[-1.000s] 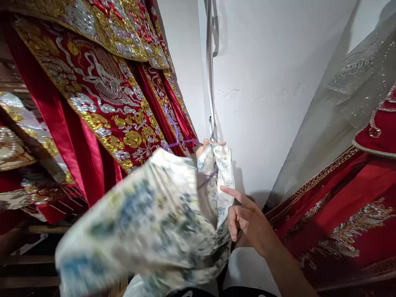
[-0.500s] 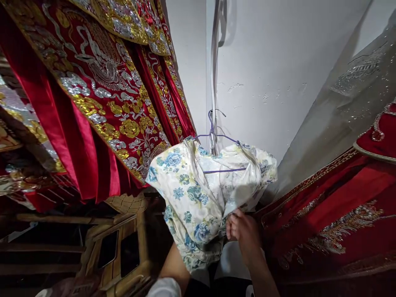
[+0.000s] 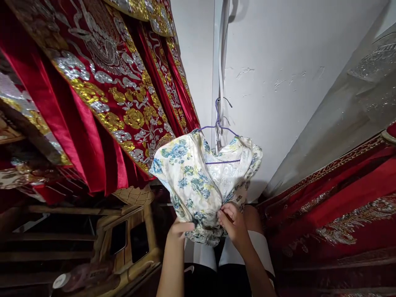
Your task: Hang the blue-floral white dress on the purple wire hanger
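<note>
A white blouse with blue and green flowers [image 3: 185, 177] hangs on a purple wire hanger [image 3: 222, 161] in front of me. The hanger's hook catches on a pale strap [image 3: 220, 62] by the wall. My right hand [image 3: 233, 220] is closed, pinching the blouse's front where the two neckline edges cross. At the lower left side of the blouse, my left hand [image 3: 180, 227] lays its thumb over the cloth. Its fingers are hidden behind the fabric and seem to grip it. The blouse's lower part is bunched up between both hands.
Red robes with gold and silver embroidery [image 3: 133, 117] hang at left. Another red beaded garment [image 3: 352, 206] is on the right, beside a sheer sparkly cloth [image 3: 334, 95]. Below left stand a bamboo chair [image 3: 151, 231] and a bottle with a white cap [image 3: 62, 281].
My left hand has come up from under the blouse to its lower left side. The blouse's lower part is gathered higher, and my right hand stays at the front. The view has shifted slightly.
</note>
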Motion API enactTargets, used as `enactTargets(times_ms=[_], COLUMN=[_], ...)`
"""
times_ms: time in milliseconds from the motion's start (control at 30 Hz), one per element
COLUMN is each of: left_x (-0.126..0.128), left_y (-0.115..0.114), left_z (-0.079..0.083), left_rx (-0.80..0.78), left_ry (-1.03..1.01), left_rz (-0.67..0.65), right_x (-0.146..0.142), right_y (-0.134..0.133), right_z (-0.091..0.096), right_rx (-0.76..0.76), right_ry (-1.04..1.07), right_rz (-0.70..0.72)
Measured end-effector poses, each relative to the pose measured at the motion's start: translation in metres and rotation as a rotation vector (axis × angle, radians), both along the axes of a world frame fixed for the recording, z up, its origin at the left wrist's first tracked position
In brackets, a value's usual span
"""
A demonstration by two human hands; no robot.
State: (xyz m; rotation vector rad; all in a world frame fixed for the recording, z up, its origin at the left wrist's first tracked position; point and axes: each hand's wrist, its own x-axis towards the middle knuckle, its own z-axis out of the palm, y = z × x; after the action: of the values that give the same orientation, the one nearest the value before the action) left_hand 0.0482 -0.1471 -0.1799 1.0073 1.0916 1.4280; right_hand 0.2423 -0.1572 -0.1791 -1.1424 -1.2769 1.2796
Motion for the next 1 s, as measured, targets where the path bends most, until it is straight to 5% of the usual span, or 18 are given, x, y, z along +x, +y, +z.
enactTargets(times_ms=[167, 333, 400, 567, 633, 733, 800, 1000], left_x=[0.012, 0.018, 0.009, -0.008, 0.006, 0.044, 0.068, 0.087], left_y=[-0.016, -0.008, 0.003, 0.018, 0.011, -0.003, -0.008, -0.006], left_z=[0.002, -0.004, -0.012, -0.033, -0.037, -0.037, -0.035, -0.028], left_rx=[-0.182, -0.202, -0.179, 0.088, 0.144, 0.194, 0.221, 0.272], left_ry=[-0.293, -0.316, -0.249, -0.035, 0.062, 0.239, 0.322, 0.352], left_rz=[-0.09, -0.012, 0.13, 0.785, 0.702, 0.234, 0.076, 0.126], right_x=[-0.004, -0.006, -0.008, -0.007, -0.007, -0.006, -0.004, 0.006], right_y=[-0.003, -0.004, -0.003, -0.002, -0.002, -0.002, -0.003, -0.001], right_z=[0.002, 0.006, 0.006, 0.002, -0.001, -0.005, -0.006, 0.001], right_rx=[0.077, 0.052, 0.057, 0.061, 0.055, 0.055, 0.034, -0.119], right_ry=[0.044, 0.07, 0.062, 0.016, -0.005, -0.033, -0.007, 0.12], right_rz=[0.017, -0.014, -0.075, -0.136, -0.119, -0.07, -0.037, 0.117])
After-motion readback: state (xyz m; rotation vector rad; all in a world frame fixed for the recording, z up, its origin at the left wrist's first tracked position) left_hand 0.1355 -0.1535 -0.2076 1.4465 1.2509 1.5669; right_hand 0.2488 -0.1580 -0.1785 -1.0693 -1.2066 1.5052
